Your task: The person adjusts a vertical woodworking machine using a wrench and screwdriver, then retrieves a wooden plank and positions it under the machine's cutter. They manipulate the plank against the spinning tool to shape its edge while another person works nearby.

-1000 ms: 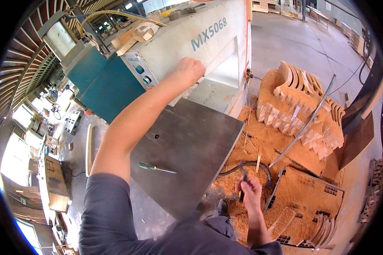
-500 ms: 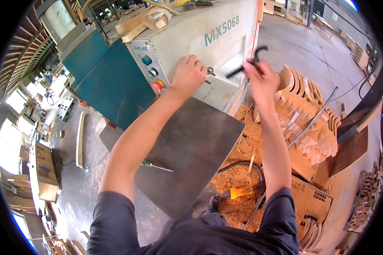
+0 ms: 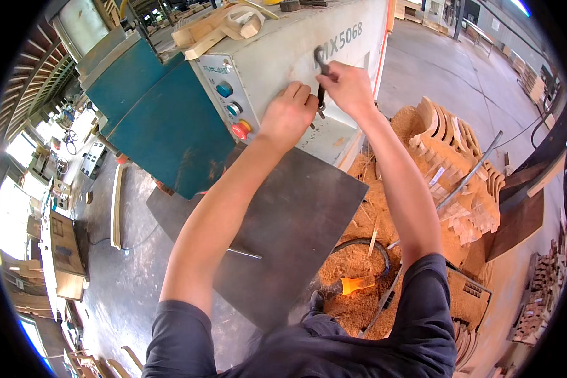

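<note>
In my right hand [image 3: 349,88] is a black hook spanner [image 3: 321,61], gripped with closed fingers. Its hooked end points up in front of the pale machine body [image 3: 258,69], and its lower end comes down by the fingertips of my left hand [image 3: 290,116]. That left hand is curled at the machine's recess, above the dark metal table [image 3: 277,208]. A small metal piece [image 3: 321,114] shows beside its fingers; what the fingers close on is hidden. A screwdriver [image 3: 244,254] lies on the table, its handle covered by my left forearm.
Left of my hands is a panel with a red button [image 3: 240,130] and two other buttons. Wooden pieces [image 3: 217,31] lie on top of the machine. Curved wooden parts [image 3: 447,164] are stacked at right over sawdust [image 3: 359,277], where a hose and an orange-yellow nozzle [image 3: 357,285] lie.
My right hand has moved left and up with the hook spanner, bringing it next to my left hand. The spanner has turned more upright. My left hand stays at the recess.
</note>
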A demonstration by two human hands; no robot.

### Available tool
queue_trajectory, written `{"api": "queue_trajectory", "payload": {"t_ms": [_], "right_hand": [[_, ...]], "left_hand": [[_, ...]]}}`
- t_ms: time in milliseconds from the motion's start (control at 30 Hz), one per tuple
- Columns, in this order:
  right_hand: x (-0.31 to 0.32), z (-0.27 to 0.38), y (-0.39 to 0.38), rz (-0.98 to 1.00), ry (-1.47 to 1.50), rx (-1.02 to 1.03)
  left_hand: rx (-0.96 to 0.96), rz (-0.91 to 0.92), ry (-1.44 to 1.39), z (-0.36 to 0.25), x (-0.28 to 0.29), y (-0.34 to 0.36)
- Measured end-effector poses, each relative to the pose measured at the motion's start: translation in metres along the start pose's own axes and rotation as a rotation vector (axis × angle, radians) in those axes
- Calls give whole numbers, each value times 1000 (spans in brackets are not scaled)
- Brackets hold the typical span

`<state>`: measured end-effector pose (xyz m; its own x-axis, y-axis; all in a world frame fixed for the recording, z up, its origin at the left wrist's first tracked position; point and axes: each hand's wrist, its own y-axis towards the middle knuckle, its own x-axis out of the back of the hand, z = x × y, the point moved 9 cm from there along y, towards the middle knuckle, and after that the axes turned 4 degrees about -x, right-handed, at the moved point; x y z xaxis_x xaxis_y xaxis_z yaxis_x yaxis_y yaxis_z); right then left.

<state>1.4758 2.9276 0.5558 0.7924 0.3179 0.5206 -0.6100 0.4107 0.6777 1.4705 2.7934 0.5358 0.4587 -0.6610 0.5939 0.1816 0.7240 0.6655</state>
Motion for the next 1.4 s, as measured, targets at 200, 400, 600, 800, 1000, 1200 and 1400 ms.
{"api": "queue_trajectory", "payload": {"t_ms": [200,400,600,800,1000,1200,1400], "right_hand": [[-42,7,16,315,-259,44],[-37,-130,-70,221,549,-286],[-64,-172,-321,123,118,-284],[-141,90,-400,476,201,44],[-241,176,-411,630,-146,223],[-277,222,-467,831,92,7],[-306,426,-552,1390,445,209]], "left_hand": [[-21,-38,156,1,23,-4],[152,-245,-225,-80,153,-111],[923,203,-397,-152,166,-353],[1487,305,-530,-201,195,-483],[1200,224,-667,-164,217,-473],[1462,274,-268,-148,317,-606],[1066,645,-176,-70,356,-639]]}}
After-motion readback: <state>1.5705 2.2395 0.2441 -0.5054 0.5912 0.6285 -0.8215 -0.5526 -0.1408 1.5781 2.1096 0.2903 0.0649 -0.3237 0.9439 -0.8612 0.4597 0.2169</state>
